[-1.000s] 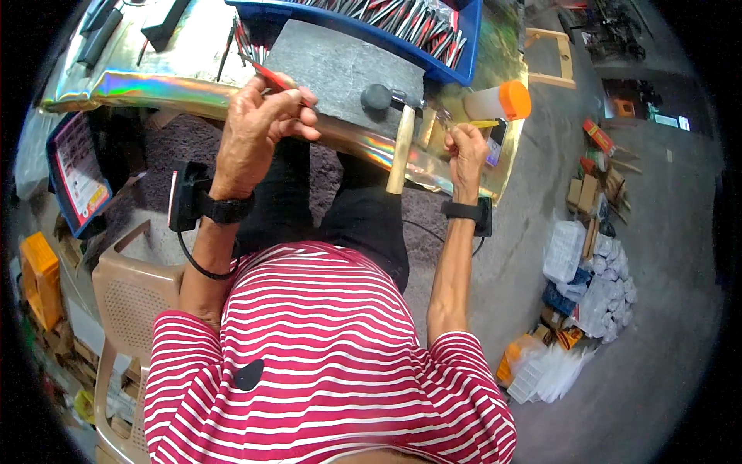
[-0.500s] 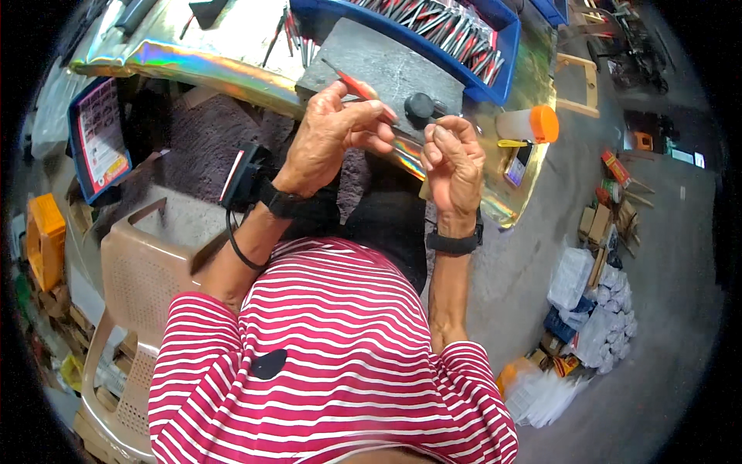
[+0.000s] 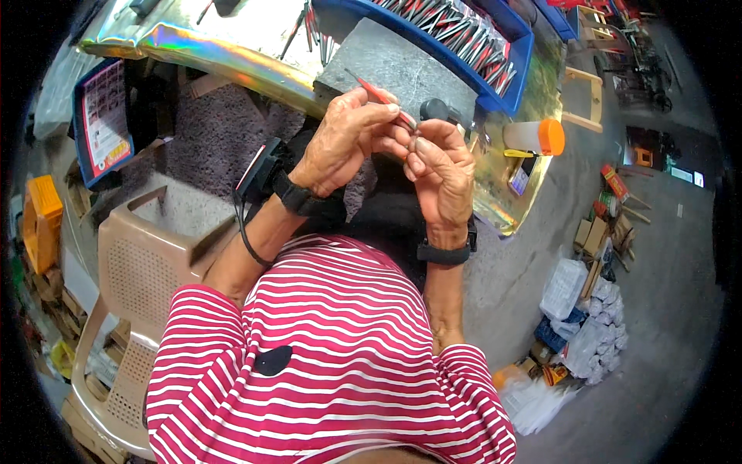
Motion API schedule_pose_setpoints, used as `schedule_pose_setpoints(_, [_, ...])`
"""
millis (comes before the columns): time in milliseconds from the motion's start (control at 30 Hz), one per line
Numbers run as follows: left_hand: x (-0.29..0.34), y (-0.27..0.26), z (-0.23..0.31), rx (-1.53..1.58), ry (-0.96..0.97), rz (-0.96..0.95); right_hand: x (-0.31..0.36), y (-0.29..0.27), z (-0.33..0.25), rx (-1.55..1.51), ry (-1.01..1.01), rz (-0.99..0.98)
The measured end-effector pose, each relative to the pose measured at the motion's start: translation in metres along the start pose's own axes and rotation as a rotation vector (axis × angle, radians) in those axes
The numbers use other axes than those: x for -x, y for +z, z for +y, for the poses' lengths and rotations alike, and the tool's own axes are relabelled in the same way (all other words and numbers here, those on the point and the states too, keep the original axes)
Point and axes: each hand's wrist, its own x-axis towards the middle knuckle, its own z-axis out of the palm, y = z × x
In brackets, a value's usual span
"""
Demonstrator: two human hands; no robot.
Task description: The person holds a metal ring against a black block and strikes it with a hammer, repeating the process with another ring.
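Observation:
My left hand (image 3: 340,147) pinches a slim red screwdriver (image 3: 374,90), its thin dark shaft tilted up and to the left. At the handle's rear end my right hand (image 3: 444,174) meets it, thumb and fingertips closed together. Whatever small piece those right fingers may hold is hidden. Both hands are raised in front of the near edge of a grey slab (image 3: 379,58). A round black object (image 3: 434,110) rests at the slab's near right corner, just beyond my right fingers.
Behind the slab, a blue tray (image 3: 522,69) holds many red and dark screwdrivers. An orange-capped jar (image 3: 527,138) stands right on the gold-covered bench (image 3: 224,66). A few more screwdrivers (image 3: 311,27) lie left of the slab. A plastic chair (image 3: 143,271) is at my left.
My right hand has moved left to the rear end of the screwdriver, so the two hands now meet. The left hand keeps its hold; the view has shifted slightly.

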Motion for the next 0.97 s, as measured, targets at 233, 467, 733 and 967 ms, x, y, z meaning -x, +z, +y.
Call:
schedule_pose_setpoints(233, [0.001, -0.002, 0.0, -0.006, -0.038, -0.027, 0.0, -0.002, -0.002, 0.005, 0.046, -0.023])
schedule_pose_setpoints(467, [-0.001, -0.004, -0.001, -0.022, -0.059, -0.038, 0.001, -0.002, -0.003, -0.006, 0.068, -0.032])
schedule_pose_setpoints(733, [-0.002, -0.006, -0.001, -0.063, -0.072, -0.041, 0.0, -0.005, -0.004, 0.016, 0.116, -0.05])
schedule_pose_setpoints(967, [-0.003, -0.009, 0.002, -0.269, -0.035, -0.059, 0.0, -0.006, -0.003, 0.069, 0.165, -0.043])
